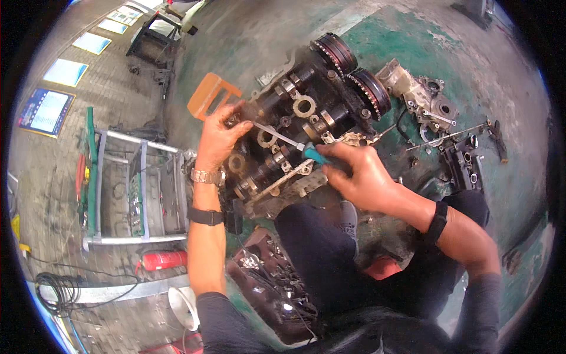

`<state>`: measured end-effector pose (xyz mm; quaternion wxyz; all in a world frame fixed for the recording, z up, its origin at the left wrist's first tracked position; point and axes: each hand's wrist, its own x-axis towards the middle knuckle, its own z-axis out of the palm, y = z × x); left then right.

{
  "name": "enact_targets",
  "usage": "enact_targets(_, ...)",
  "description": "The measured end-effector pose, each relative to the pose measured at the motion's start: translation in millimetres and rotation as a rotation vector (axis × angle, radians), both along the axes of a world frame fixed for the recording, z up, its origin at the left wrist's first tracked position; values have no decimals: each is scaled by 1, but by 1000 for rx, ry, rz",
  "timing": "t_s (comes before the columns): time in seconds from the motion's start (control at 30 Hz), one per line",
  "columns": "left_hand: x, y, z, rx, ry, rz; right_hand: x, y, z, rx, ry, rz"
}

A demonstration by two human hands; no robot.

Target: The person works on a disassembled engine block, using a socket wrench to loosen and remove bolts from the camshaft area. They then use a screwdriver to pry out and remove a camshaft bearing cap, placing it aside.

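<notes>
My right hand (pixel 354 171) is closed round the teal handle of a screwdriver (pixel 313 154). Its long metal shaft slants up and left over the engine's cylinder head (pixel 339 112). At the shaft's far end, my left hand (pixel 221 133) pinches with thumb and forefinger; the tip itself is hidden there. The cylinder head is dark and oily, with camshafts, pale bearing caps (pixel 304 106) and two black toothed camshaft sprockets (pixel 335 53) at its upper right end. Just beyond my left hand is an orange plastic stool (pixel 206 94).
Right of the engine lie a cast metal housing (pixel 413 88), a long thin rod (pixel 448 135) and a black engine part (pixel 463 165). A dark valve cover (pixel 271 283) rests by my legs. Leftward are a metal frame (pixel 138 189), a red fire extinguisher (pixel 164 260) and coiled cable (pixel 58 292).
</notes>
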<state>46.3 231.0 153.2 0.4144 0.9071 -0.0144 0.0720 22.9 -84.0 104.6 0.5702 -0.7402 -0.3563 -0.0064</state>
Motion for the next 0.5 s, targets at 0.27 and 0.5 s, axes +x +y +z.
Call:
enact_targets(0.27,2,-7,4,44,-59,20,9,6,-18,-83,-54,-25)
enact_targets(0.5,3,-17,2,-45,-117,127,12,-16,-3,-13,-130,-12)
